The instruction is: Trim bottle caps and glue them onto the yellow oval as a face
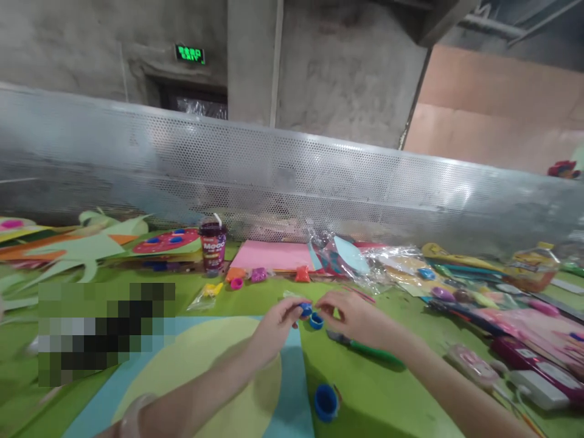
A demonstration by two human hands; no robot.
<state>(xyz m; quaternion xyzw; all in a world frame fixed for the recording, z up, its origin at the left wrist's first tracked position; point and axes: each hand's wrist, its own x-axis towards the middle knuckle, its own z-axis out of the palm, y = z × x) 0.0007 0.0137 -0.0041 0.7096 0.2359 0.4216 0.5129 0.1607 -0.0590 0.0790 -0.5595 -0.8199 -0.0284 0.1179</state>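
Observation:
My left hand (pixel 276 325) reaches forward over the table and pinches a small blue piece (pixel 305 309) between its fingertips. My right hand (pixel 353 316) is close beside it, fingers curled and nearly touching the same piece. A small blue cup or lid (pixel 316 321) lies just below the two hands. A larger blue cup (pixel 325 403) stands nearer to me on the green table (pixel 365 389). Both hands hover above a light blue sheet (pixel 292 389) with a pale yellow shape (pixel 201 359) on it.
A green-handled cutter (pixel 365 348) lies by my right wrist. A dark drink cup with a straw (pixel 213 243), pink paper (pixel 274 255), small clay tubs (pixel 258 275), paper cut-outs (pixel 82 249) and plastic bags of craft supplies (pixel 456 286) crowd the back and right. A perforated metal screen (pixel 292 176) borders the far edge.

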